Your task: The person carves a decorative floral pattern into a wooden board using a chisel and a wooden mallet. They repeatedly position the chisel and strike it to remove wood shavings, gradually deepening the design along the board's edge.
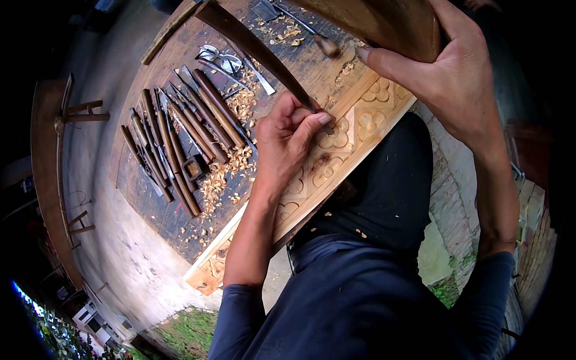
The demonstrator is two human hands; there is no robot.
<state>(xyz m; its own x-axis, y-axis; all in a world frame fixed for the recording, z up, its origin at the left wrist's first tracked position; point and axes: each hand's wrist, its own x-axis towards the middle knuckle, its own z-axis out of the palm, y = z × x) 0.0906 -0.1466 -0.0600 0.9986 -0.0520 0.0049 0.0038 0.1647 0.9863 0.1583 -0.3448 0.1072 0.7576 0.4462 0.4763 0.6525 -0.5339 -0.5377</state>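
My left hand (288,132) is closed around the lower end of a carving chisel (258,51) with a long dark handle. The handle leans up toward the far left, and its tip is hidden by my fingers at the board. Under that hand lies a pale carved wooden board (369,120) with petal-shaped relief. My right hand (450,75) grips a thick brown wooden mallet (378,24), raised above the far end of the board. Its fingers wrap behind the wood, with the thumb on the near side.
On the dark worktable (144,204) several chisels (180,129) lie in a row amid wood shavings (222,180). Beyond them are eyeglasses (222,60) and a wood-handled tool (326,45). My leg (384,180) is beneath the board. A wooden bench (51,180) stands at left.
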